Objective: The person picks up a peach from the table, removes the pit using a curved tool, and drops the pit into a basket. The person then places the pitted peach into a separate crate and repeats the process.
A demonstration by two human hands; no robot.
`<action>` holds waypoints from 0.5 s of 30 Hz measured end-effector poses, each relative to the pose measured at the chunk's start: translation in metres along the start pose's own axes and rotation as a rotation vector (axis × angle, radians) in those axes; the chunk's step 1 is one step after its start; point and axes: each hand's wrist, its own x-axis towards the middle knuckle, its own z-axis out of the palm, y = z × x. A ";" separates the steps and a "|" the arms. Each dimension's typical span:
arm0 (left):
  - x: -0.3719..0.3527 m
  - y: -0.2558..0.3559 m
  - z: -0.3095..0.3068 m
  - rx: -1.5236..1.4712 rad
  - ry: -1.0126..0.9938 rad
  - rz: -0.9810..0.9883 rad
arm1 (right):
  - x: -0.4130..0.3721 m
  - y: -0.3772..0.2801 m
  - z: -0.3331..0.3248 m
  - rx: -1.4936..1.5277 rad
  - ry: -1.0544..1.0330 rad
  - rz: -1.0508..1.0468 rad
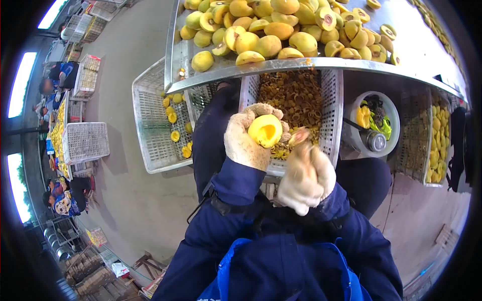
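No text can be read — white marks (208, 299) on the blue cloth (221, 283) are cut off.

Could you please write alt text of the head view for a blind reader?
The pale-gloved left hand holds a round, hollowed yellow piece of fruit near the blurred, pale-gloved right hand, over a white plastic crate of brown and yellow scraps. Beyond, yellow fruit, many pieces halved, lies on a silver metal table.

Fruit pile (268, 44) on table (416, 42) ahead; scrap crate (330, 115) below edge, between slatted crate (145, 120) left, bucket (356, 143) right.
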 end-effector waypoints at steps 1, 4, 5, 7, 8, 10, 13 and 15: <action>0.000 0.001 0.000 -0.013 0.014 0.023 | -0.003 -0.002 -0.009 0.039 0.047 -0.087; -0.004 0.005 0.004 -0.064 0.006 0.030 | -0.007 -0.002 -0.014 -0.081 0.313 -0.202; -0.005 0.010 0.000 -0.006 -0.021 0.096 | -0.005 -0.004 -0.016 -0.163 0.296 -0.207; -0.011 0.031 -0.006 0.120 -0.078 0.231 | 0.002 -0.006 -0.013 -0.279 0.482 -0.258; -0.017 0.053 -0.005 0.518 0.054 0.405 | 0.007 -0.008 -0.015 -0.278 0.593 -0.298; -0.016 0.114 -0.018 1.463 0.342 0.845 | 0.010 -0.009 -0.011 -0.351 0.763 -0.348; 0.062 0.165 -0.018 1.932 0.375 0.949 | 0.021 -0.007 -0.017 -0.492 0.781 -0.258; 0.128 0.170 -0.008 2.270 0.416 0.557 | 0.026 -0.004 -0.019 -0.632 0.751 -0.213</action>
